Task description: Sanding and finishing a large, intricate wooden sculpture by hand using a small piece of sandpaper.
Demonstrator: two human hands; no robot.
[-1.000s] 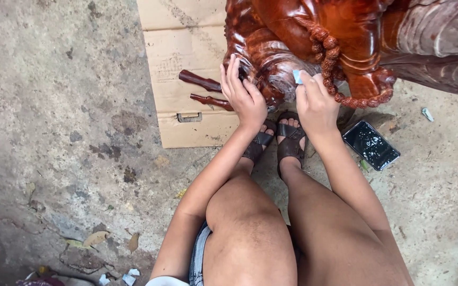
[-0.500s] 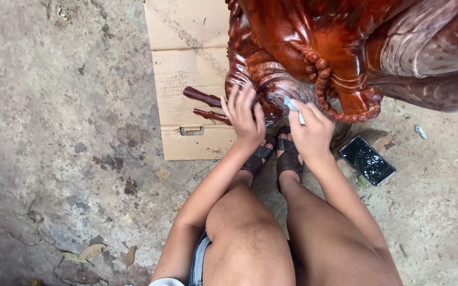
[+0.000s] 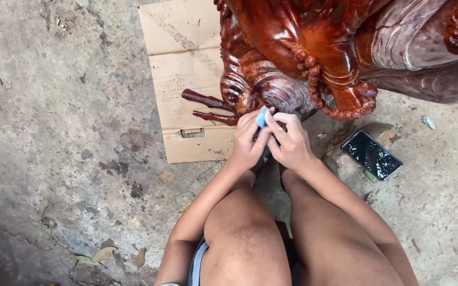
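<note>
1. Far left is just rough concrete floor (image 3: 54,132), stained and cracked, with a few dry leaves (image 3: 102,255) lying near the bottom edge.
2. Next over, a flattened cardboard sheet (image 3: 184,58) lies on the floor. Two dark reddish wooden sticks (image 3: 208,107) rest on it, one above the other, their right ends by the carving's base.
3. Middle of the shot: the left hand (image 3: 247,144) and the right hand (image 3: 291,143) are pressed close together, fingertips meeting. Between them they pinch a small light-blue piece (image 3: 262,116), maybe sandpaper or a pad, can't really tell. It sits right at the lower edge of the carving, touching it or just about.
4. Above the hands is the big glossy red-brown wood carving (image 3: 303,37), with a string of carved beads (image 3: 319,79) hanging down its front.
5. The person's bare knees (image 3: 239,238) fill the bottom centre, feet tucked under the hands.
6. Right of the hands, a black phone (image 3: 371,155) lies screen-up on the floor, near the carving's base but apart from it.
7. Further right there's a small pale scrap (image 3: 429,123) on the concrete.
</note>
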